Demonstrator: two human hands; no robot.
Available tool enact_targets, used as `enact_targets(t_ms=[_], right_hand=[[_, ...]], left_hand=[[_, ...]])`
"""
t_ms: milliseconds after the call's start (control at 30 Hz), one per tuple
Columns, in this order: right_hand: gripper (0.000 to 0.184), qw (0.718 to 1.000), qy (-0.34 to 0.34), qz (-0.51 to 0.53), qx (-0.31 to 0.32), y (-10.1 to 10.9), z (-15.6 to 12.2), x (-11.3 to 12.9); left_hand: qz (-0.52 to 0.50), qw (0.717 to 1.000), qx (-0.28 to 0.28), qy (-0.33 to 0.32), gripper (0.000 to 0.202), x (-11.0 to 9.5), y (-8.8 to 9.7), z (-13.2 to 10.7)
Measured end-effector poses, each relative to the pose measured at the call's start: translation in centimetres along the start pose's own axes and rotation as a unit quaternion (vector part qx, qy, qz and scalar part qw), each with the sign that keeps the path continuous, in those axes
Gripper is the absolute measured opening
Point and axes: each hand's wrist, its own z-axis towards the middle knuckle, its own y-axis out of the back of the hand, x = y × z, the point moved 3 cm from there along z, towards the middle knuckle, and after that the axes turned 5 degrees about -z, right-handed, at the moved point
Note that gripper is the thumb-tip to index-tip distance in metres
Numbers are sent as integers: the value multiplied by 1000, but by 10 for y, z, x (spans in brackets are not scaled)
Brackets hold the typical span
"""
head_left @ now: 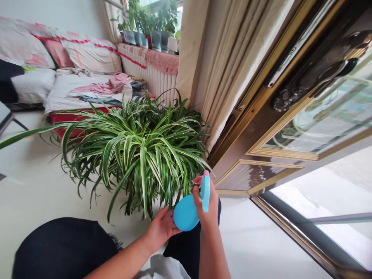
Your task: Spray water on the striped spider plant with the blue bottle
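A blue spray bottle (186, 214) with a paler blue head and a pink nozzle is held low in front of me, its rounded bottom turned toward my left side. My right hand (211, 203) is wrapped around the neck and trigger part. Against the bottle's base lie the fingers of my left hand (162, 228), partly hidden behind it, supporting it from the side. Just beyond the bottle spreads a large spider plant (136, 151) with long green-and-white striped leaves; the nozzle is close to its right edge. The plant's pot is hidden by leaves.
A brown door (241, 151) with glass panels stands open at right, beside a beige curtain (232, 58). Behind the plant is a sofa (66, 91) with clothes on it. Several potted plants (154, 27) line the windowsill. My dark-clothed knees (64, 248) are below.
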Motion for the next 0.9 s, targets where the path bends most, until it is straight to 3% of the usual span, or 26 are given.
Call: enact_targets(t_ms=[200, 367, 567, 733, 900], right_hand=[[41, 999, 4, 9, 40, -4, -4, -11], [22, 998, -37, 21, 46, -12, -7, -20], [13, 995, -78, 45, 50, -23, -9, -27], [10, 992, -102, 41, 55, -27, -14, -31], [20, 990, -129, 41, 48, -38, -17, -51]], left_hand=[[-15, 999, -27, -9, 44, 3, 10, 3], [-10, 996, -90, 9, 45, 11, 14, 0], [-3, 991, -132, 31, 48, 13, 15, -3], [-6, 990, -139, 36, 48, 18, 21, -4], [-2, 985, -164, 50, 48, 24, 30, -5]])
